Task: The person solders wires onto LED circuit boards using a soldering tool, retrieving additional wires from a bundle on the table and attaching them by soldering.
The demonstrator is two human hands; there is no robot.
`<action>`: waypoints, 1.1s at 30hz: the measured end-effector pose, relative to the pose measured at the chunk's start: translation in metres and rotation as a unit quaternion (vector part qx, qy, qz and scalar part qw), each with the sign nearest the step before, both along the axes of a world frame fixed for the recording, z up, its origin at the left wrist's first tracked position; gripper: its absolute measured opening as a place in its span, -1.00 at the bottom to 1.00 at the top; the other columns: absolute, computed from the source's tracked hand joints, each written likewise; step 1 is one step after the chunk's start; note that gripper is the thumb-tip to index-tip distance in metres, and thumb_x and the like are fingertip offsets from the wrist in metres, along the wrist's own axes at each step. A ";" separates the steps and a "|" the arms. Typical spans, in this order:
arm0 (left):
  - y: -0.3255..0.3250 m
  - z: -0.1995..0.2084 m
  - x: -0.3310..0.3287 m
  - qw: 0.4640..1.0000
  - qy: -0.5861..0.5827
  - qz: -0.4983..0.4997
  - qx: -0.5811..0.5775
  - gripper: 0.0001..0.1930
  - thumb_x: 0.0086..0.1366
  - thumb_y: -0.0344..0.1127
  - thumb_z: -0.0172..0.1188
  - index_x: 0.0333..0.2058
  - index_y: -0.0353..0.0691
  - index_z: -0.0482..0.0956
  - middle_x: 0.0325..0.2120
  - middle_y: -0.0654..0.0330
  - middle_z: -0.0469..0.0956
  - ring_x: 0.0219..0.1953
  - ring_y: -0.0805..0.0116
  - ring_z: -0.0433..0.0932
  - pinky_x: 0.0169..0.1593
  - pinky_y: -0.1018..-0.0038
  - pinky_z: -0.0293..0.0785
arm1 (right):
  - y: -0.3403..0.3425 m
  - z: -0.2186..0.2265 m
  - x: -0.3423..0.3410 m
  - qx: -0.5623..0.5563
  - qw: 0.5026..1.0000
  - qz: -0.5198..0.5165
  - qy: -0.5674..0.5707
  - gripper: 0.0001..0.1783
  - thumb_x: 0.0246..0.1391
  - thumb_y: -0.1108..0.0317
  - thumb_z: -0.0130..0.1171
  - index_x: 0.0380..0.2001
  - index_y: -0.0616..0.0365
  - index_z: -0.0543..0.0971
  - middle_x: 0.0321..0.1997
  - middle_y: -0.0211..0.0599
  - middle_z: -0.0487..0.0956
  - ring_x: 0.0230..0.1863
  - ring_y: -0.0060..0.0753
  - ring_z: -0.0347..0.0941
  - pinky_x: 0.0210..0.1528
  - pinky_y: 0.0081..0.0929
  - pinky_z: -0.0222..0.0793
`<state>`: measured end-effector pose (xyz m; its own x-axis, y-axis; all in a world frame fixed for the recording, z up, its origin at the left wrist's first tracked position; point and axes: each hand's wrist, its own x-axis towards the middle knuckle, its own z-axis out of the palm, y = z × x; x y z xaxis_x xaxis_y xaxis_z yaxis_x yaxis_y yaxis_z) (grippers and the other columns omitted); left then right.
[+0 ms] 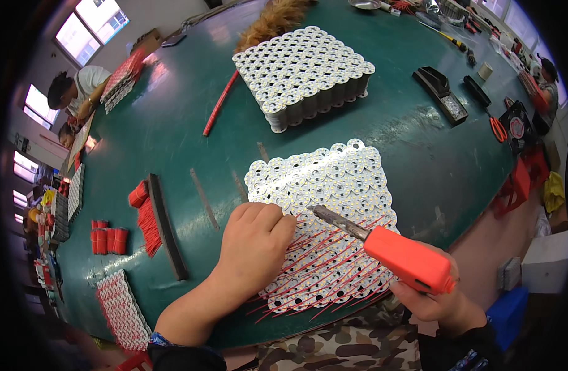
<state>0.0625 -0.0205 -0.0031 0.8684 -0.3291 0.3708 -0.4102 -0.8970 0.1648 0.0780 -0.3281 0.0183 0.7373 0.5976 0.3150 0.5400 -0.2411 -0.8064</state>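
In front of me lies a white panel of joined round LED boards (321, 179). Thin red wires (333, 263) run slantwise across its nearer half. My right hand (435, 303) grips the red handle of a soldering iron (408, 256). Its dark tip points left onto the panel's middle, just beside my left hand (256, 244). The fingers of that hand are curled together over the panel's left edge. Whatever they pinch is hidden beneath them.
Behind the panel a tall stack of similar LED boards (305, 68) stands on the green table (172, 148). At left are red wire bundles (109, 240), a dark strip (166, 226) and a wired panel (123, 309). Orange-handled scissors (498, 130) lie right. Other people work farther off.
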 end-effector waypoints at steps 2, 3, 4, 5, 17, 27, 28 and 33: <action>-0.001 0.000 0.000 1.000 -0.006 0.001 -0.002 -0.85 0.01 -0.47 0.23 -0.37 -0.19 0.62 -0.46 0.19 0.49 -0.33 0.13 0.54 -0.15 0.21 0.44 | 0.005 -0.004 0.001 0.032 0.999 0.011 -0.010 -0.41 -0.02 0.53 0.41 0.11 0.43 0.48 -0.06 0.00 0.67 -0.15 -0.12 0.70 -0.07 -0.35 0.58; -0.001 0.000 0.000 1.000 -0.006 0.001 -0.005 -0.85 0.01 -0.48 0.23 -0.37 -0.19 0.62 -0.46 0.19 0.49 -0.33 0.13 0.54 -0.16 0.21 0.44 | 0.006 -0.002 0.002 0.034 0.999 0.010 -0.010 -0.41 -0.02 0.53 0.41 0.11 0.43 0.48 -0.06 0.00 0.67 -0.15 -0.12 0.70 -0.07 -0.35 0.58; -0.001 0.000 0.000 1.000 -0.005 0.003 -0.007 -0.84 0.00 -0.49 0.23 -0.37 -0.19 0.62 -0.46 0.19 0.49 -0.33 0.13 0.54 -0.16 0.21 0.44 | 0.007 0.000 0.004 0.021 1.000 0.017 0.002 -0.41 -0.02 0.54 0.40 0.12 0.42 0.48 -0.06 0.00 0.67 -0.14 -0.13 0.70 -0.06 -0.36 0.58; -0.002 0.000 0.001 1.000 -0.005 0.002 -0.006 -0.84 0.00 -0.49 0.23 -0.37 -0.19 0.62 -0.46 0.19 0.49 -0.33 0.13 0.54 -0.16 0.21 0.44 | 0.008 0.001 0.005 0.009 1.000 0.025 0.014 -0.40 -0.02 0.55 0.40 0.13 0.41 0.48 -0.06 0.00 0.68 -0.12 -0.13 0.71 -0.06 -0.36 0.59; 0.000 0.001 0.000 1.000 0.000 0.003 -0.006 -0.85 0.02 -0.47 0.23 -0.37 -0.20 0.61 -0.47 0.18 0.48 -0.34 0.12 0.53 -0.19 0.21 0.44 | 0.012 -0.002 0.005 0.007 0.999 0.030 -0.015 -0.40 -0.03 0.55 0.40 0.13 0.40 0.47 -0.05 0.02 0.67 -0.13 -0.11 0.70 -0.07 -0.35 0.59; -0.001 0.002 0.000 1.000 -0.002 0.005 -0.002 -0.86 0.02 -0.47 0.23 -0.37 -0.19 0.62 -0.47 0.19 0.49 -0.34 0.13 0.54 -0.18 0.21 0.44 | 0.009 -0.003 0.003 -0.005 0.999 0.038 0.016 -0.38 -0.03 0.55 0.40 0.14 0.42 0.46 -0.03 0.04 0.66 -0.12 -0.10 0.70 -0.07 -0.35 0.59; -0.001 0.002 0.000 1.000 -0.001 0.005 0.000 -0.86 0.03 -0.47 0.23 -0.37 -0.19 0.62 -0.47 0.19 0.49 -0.35 0.13 0.54 -0.18 0.21 0.44 | 0.008 -0.006 0.004 -0.004 0.999 0.044 0.020 -0.39 -0.03 0.54 0.40 0.14 0.41 0.46 -0.03 0.03 0.66 -0.11 -0.11 0.70 -0.05 -0.35 0.59; -0.001 0.002 0.000 1.000 -0.004 0.008 -0.002 -0.87 0.04 -0.46 0.23 -0.37 -0.19 0.62 -0.47 0.19 0.49 -0.35 0.14 0.54 -0.18 0.22 0.44 | 0.001 0.005 0.003 -0.021 0.999 0.033 0.002 -0.44 -0.02 0.52 0.39 0.09 0.38 0.51 -0.03 0.01 0.65 -0.11 -0.15 0.68 -0.02 -0.34 0.58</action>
